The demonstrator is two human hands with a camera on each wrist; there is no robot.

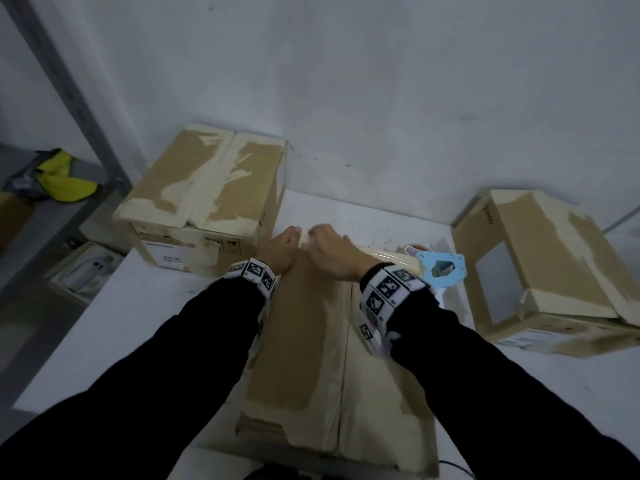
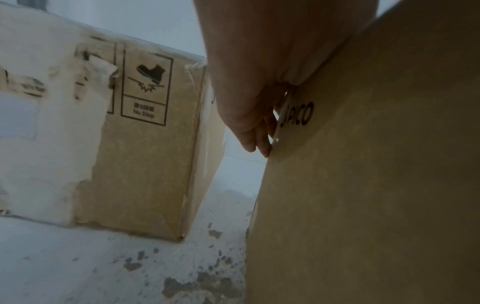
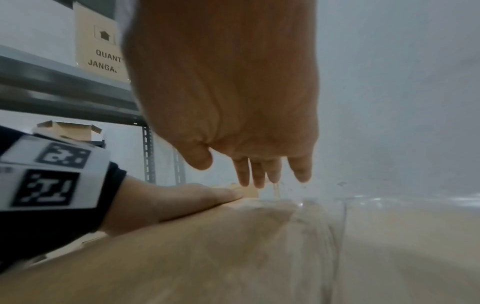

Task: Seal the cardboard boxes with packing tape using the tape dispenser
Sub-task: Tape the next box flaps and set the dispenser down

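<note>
Centre box [image 1: 325,341] on white desk [image 1: 138,323]; both hands, left [image 1: 277,252] and right [image 1: 332,252], flat at its 12 o'clock edge. Blue tape dispenser [image 1: 441,268] at 2 o'clock. Boxes at 10 [image 1: 204,199] and 3 o'clock [image 1: 543,268].

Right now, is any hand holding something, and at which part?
Nothing is gripped. The left hand lies flat on the far left edge of the middle box; the right hand presses straight fingers at its far edge. The tape dispenser lies untouched.

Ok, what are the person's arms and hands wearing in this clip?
Both arms are in long black sleeves. Each wrist carries a white band printed with square black-and-white fiducial markers: left wristband, right wristband. The left hand and right hand are bare, with no gloves.
</note>
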